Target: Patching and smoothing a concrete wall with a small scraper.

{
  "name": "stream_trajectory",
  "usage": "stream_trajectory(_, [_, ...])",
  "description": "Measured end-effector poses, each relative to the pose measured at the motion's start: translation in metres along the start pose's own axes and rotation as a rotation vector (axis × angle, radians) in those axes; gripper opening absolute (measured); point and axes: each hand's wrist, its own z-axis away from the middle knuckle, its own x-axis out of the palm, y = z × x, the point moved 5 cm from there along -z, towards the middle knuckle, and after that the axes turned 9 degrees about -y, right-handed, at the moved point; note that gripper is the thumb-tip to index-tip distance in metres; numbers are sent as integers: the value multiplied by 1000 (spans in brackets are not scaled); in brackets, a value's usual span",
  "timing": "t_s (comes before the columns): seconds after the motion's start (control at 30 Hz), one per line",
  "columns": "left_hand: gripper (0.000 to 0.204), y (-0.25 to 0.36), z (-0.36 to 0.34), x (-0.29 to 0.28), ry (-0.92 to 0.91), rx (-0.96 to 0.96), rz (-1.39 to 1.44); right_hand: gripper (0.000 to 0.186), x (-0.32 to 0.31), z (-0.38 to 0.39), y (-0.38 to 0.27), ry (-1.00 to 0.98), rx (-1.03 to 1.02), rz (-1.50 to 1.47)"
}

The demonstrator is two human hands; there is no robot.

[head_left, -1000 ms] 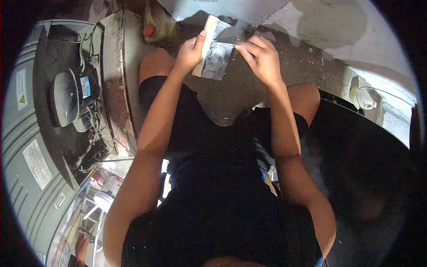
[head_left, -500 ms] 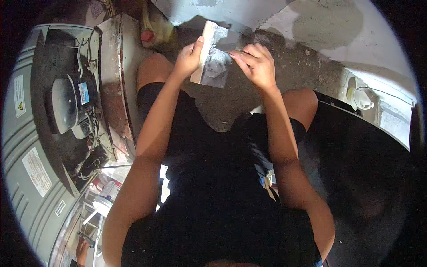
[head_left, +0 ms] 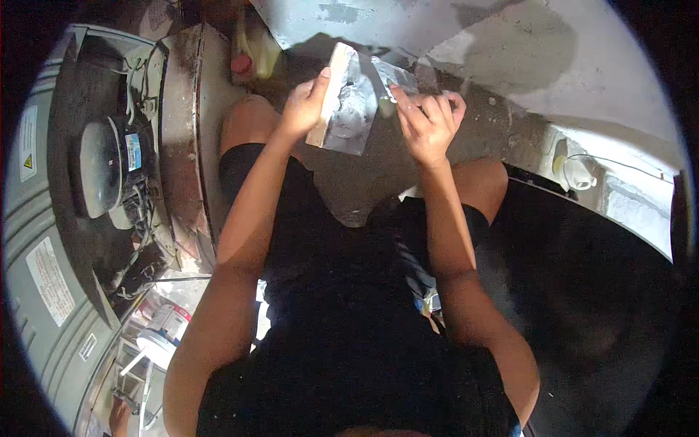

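Observation:
My left hand [head_left: 304, 108] is closed on the pale wooden edge of a wide scraper [head_left: 351, 140] with a grey metal blade. A smeared lump of whitish paste [head_left: 352, 104] lies on that blade. Just right of it, my right hand [head_left: 431, 125] grips a smaller flat metal scraper [head_left: 400, 75]; whitish smears show along its left edge. The small scraper is tilted and looks apart from the wide one. Its handle is hidden by my fingers.
On the left stands a grey appliance back [head_left: 54, 218] with an exposed black compressor [head_left: 102, 167]. A red-capped jug [head_left: 255, 54] is near the wall [head_left: 495, 44]. A white plastic container [head_left: 579, 175] sits at right. Below the scrapers is grimy floor [head_left: 349, 193].
My right hand has moved right and turned, lifting the small scraper off the paste; its blade now shows broadly. The wide scraper has shifted slightly down, still in my left hand.

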Motion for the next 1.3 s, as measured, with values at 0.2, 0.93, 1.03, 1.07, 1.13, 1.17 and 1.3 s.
stream_trajectory(0.2, [65, -1, 12, -41, 160, 21, 32, 40, 9, 2, 5, -64, 36, 101])
stream_trajectory(0.93, [69, -11, 21, -90, 333, -48, 51, 23, 112, -33, 55, -138, -40, 200])
stream_trajectory(1.03, [68, -8, 23, -90, 338, -28, 61, 23, 111, -35, 58, -137, -36, 252])
stream_trajectory(1.07, [68, -7, 24, -89, 337, 10, 92, 23, 110, -36, 61, -120, -31, 222])
stream_trajectory(1.13, [68, -7, 22, -90, 332, -27, 52, 23, 109, -38, 65, -104, -28, 193])
stream_trajectory(1.17, [68, -8, 21, -90, 325, -62, 9, 24, 108, -38, 69, -111, -4, 192])
stream_trajectory(1.3, [69, -14, 15, -90, 334, -52, -4, 21, 102, -42, 70, -92, 28, 208])
